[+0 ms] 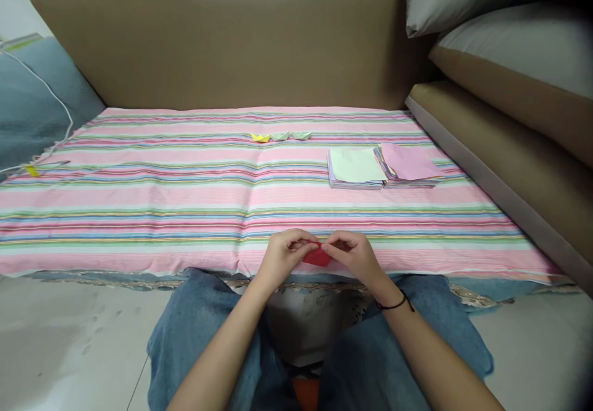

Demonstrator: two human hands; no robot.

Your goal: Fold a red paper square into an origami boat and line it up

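A small folded piece of red paper (pixel 317 258) is held between my two hands at the near edge of the striped cloth. My left hand (pixel 288 251) pinches its left upper side between thumb and fingers. On the right, my right hand (pixel 351 253) grips the opposite upper side in the same way, a dark cord around the wrist. The fingertips partly cover the paper's top edge. Farther back stand a yellow paper boat (pixel 260 138) and two pale green paper boats (pixel 280 136), side by side in a row.
Right of centre lie a stack of paper topped with pale green (pixel 354 165) and a stack topped with pink (pixel 412 162). Large cushions (pixel 519 59) pile up at the right. A white cable (pixel 55 97) and a thin tool with a yellow part (pixel 32 170) are far left.
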